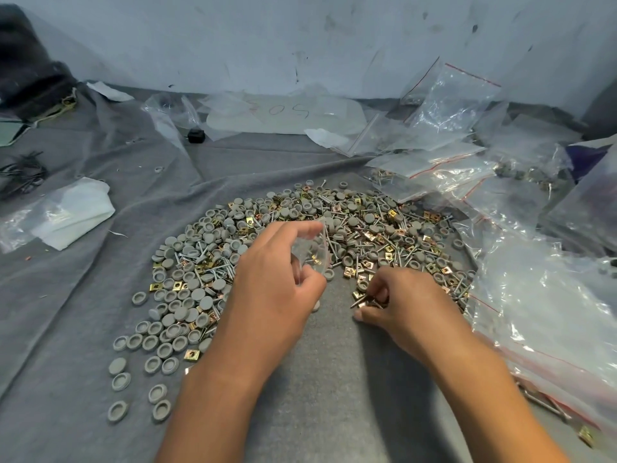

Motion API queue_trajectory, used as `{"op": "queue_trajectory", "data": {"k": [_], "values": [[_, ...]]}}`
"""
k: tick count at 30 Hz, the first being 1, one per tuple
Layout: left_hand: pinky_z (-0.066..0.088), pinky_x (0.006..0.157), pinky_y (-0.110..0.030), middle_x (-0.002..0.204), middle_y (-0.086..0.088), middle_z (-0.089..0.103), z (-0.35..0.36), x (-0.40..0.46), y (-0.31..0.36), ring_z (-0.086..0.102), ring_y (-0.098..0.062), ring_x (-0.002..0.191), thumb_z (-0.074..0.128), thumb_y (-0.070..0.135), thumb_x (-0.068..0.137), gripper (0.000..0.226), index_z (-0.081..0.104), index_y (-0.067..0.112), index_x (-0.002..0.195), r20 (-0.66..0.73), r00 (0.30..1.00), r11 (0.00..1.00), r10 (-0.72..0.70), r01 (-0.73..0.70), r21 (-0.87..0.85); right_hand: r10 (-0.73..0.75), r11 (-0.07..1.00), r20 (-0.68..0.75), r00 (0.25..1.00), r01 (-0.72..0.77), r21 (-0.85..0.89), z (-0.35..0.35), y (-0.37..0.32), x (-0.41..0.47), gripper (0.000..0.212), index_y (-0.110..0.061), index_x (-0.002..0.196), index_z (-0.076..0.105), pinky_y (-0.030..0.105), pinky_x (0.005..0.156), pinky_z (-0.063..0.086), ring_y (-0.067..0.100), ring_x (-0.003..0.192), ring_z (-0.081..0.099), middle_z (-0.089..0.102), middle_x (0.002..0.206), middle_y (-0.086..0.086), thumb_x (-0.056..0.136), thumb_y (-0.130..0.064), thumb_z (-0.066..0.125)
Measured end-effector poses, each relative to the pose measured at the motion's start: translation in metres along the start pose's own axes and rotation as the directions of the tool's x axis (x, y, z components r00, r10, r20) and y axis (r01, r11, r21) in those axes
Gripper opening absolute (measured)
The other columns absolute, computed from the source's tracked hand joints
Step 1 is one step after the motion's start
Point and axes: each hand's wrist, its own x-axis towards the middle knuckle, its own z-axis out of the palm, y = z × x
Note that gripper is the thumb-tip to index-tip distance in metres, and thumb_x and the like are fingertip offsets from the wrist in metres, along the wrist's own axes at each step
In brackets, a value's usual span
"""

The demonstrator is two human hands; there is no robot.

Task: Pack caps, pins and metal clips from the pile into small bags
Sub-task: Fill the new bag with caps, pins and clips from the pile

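Pinching a small clear plastic bag [312,248] above the pile of grey round caps, steel pins and brass clips [300,248], the left hand [273,289] hovers while the right hand [397,295], knuckles up, curls around several pins [365,299] at the pile's near edge.

Pale blue-grey wall [300,35] at back, scuffed w/ dark marks & scratches. Grey felt-like cloth [83,279] covers the surface, creased at left. Dark fabric bundle [23,61] in far left corner. Light soft, even, no hard shadows.
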Motion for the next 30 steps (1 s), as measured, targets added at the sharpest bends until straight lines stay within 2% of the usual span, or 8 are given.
{"op": "queue_trajectory", "data": {"k": [7,12,15,17,21,24,27,30], "values": [[0.042,0.069,-0.005,0.105,0.024,0.055,-0.001,0.000,0.000,0.056,-0.002,0.079,0.064,0.005,0.084,0.051,0.061,0.035,0.124,-0.001,1.000,1.000,0.004,-0.004,-0.001,-0.024,0.999,-0.056,0.998,0.021,-0.049,0.003,-0.002,-0.005,0.022,-0.033,0.101,0.064,0.037,0.076,0.057,0.020,0.087,0.065,0.066,0.096,-0.007,0.086,-0.019,0.070],[0.042,0.071,-0.002,0.106,0.023,0.055,-0.002,-0.001,0.001,0.056,0.000,0.081,0.064,0.005,0.085,0.050,0.061,0.033,0.127,0.009,1.000,1.000,-0.005,0.005,-0.009,-0.043,0.999,-0.024,0.999,0.043,0.002,-0.002,0.007,-0.001,0.027,-0.034,0.103,0.062,0.027,0.068,0.048,0.012,0.084,0.061,0.063,0.096,-0.012,0.087,-0.018,0.075],[0.041,0.073,-0.001,0.109,0.022,0.055,-0.002,-0.001,0.002,0.056,0.000,0.081,0.064,0.006,0.086,0.049,0.061,0.031,0.128,0.014,1.000,1.000,-0.008,0.008,-0.006,-0.056,0.993,-0.006,0.998,0.056,0.107,-0.003,0.015,0.002,0.034,-0.038,0.097,0.057,0.011,0.057,0.035,-0.003,0.076,0.054,0.057,0.096,-0.015,0.085,-0.015,0.078],[0.041,0.071,0.000,0.110,0.021,0.056,-0.002,-0.001,0.003,0.056,0.001,0.081,0.064,0.005,0.086,0.050,0.061,0.030,0.129,0.017,1.000,1.000,-0.011,0.011,-0.014,-0.049,0.983,-0.015,0.999,0.051,0.175,-0.004,0.019,0.004,0.032,-0.039,0.097,0.058,0.009,0.050,0.037,-0.008,0.075,0.052,0.058,0.098,-0.016,0.087,-0.015,0.078],[0.040,0.070,0.002,0.110,0.020,0.056,-0.002,-0.001,0.004,0.055,0.005,0.084,0.064,0.006,0.086,0.050,0.061,0.030,0.129,0.024,1.000,1.000,-0.015,0.015,-0.018,-0.057,0.982,-0.088,0.994,0.072,0.177,-0.007,0.023,0.004,0.026,-0.036,0.094,0.062,0.009,0.057,0.043,0.008,0.080,0.061,0.058,0.104,-0.008,0.094,-0.010,0.067],[0.040,0.072,0.001,0.110,0.021,0.055,-0.002,-0.001,0.004,0.055,0.004,0.085,0.064,0.007,0.086,0.050,0.061,0.031,0.130,0.026,0.999,1.000,-0.019,0.019,-0.013,-0.071,0.997,-0.073,0.995,0.070,-0.013,-0.007,0.024,0.003,0.017,-0.036,0.095,0.065,0.031,0.080,0.045,0.018,0.101,0.054,0.049,0.105,-0.007,0.092,-0.020,0.070],[0.041,0.074,-0.001,0.111,0.022,0.056,-0.002,-0.001,0.004,0.055,0.003,0.083,0.064,0.008,0.086,0.050,0.060,0.032,0.130,0.031,0.999,1.000,-0.026,0.027,-0.014,-0.015,0.993,-0.002,1.000,0.014,-0.121,-0.009,0.020,0.000,0.018,-0.038,0.090,0.066,0.033,0.075,0.039,0.017,0.101,0.044,0.045,0.098,-0.010,0.081,-0.050,0.077],[0.041,0.072,-0.001,0.109,0.021,0.056,-0.002,-0.001,0.004,0.055,0.001,0.081,0.063,0.008,0.085,0.051,0.060,0.031,0.130,0.028,0.999,0.999,-0.025,0.025,-0.022,0.017,0.978,0.007,1.000,-0.015,-0.206,-0.009,0.017,0.000,0.020,-0.037,0.092,0.069,0.033,0.074,0.040,0.019,0.103,0.047,0.049,0.099,-0.008,0.082,-0.054,0.075]]}}
